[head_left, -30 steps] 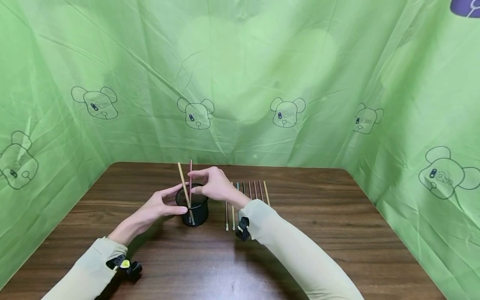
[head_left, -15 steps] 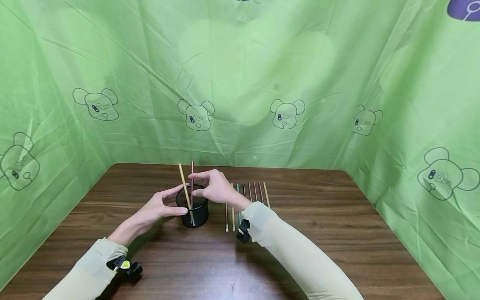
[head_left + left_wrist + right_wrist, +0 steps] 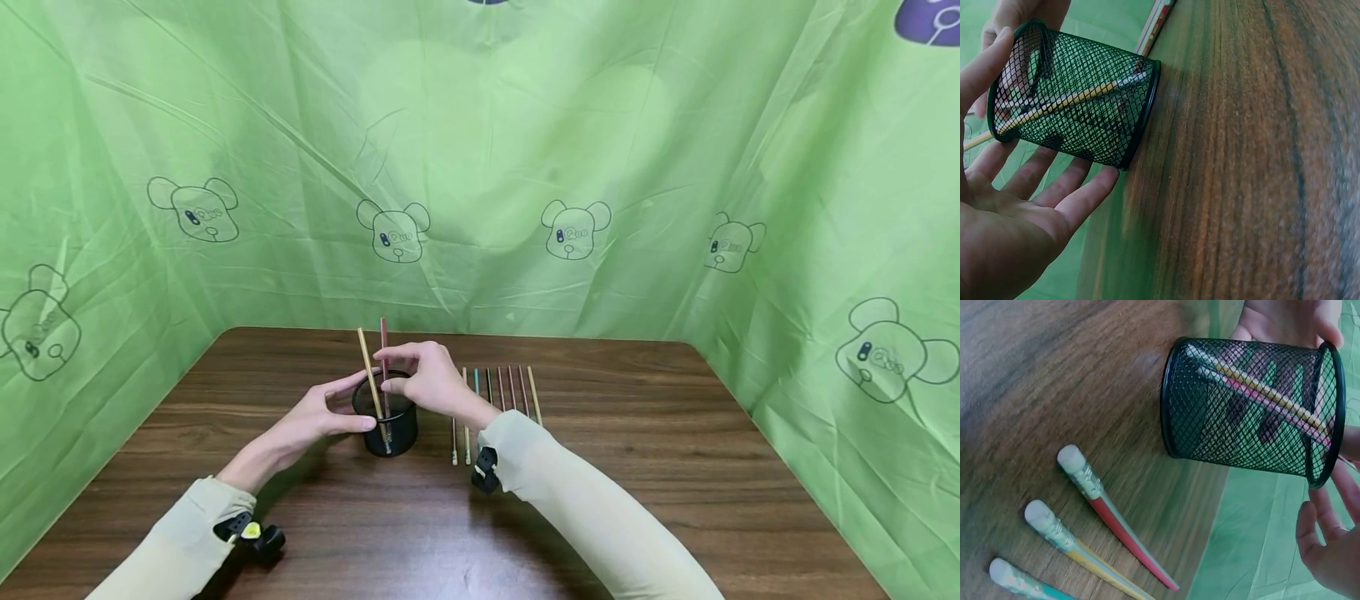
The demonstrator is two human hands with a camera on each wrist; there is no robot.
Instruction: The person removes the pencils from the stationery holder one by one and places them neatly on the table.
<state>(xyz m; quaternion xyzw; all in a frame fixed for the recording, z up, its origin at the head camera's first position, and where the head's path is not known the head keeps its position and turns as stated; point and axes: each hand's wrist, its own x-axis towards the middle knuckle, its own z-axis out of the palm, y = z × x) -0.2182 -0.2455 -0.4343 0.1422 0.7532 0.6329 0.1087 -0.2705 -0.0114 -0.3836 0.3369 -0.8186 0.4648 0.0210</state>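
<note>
A black mesh pencil cup [image 3: 401,432] stands upright on the table, left of centre in the head view. My left hand [image 3: 318,414] holds it from the left, thumb at the near rim and fingers round the far side. My right hand [image 3: 431,379] pinches a pinkish-red pencil [image 3: 384,327] between thumb and fingers above the rim. Through the mesh in the right wrist view, this pencil's eraser end is low in the cup. Beside it leans a yellow pencil [image 3: 363,346], eraser end down, its upper part sticking out of the cup.
Right of the cup lies a row of several pencils, partly hidden by my right arm: a red pencil [image 3: 1125,531], a yellow one [image 3: 1094,559] and a teal one [image 3: 1029,585] are nearest. Green cloth [image 3: 480,167] encloses the wooden table [image 3: 360,533] at back and sides.
The pinkish-red pencil has shifted slightly within the cup, its lower end now beside the yellow pencil's. My left hand keeps its hold on the cup.
</note>
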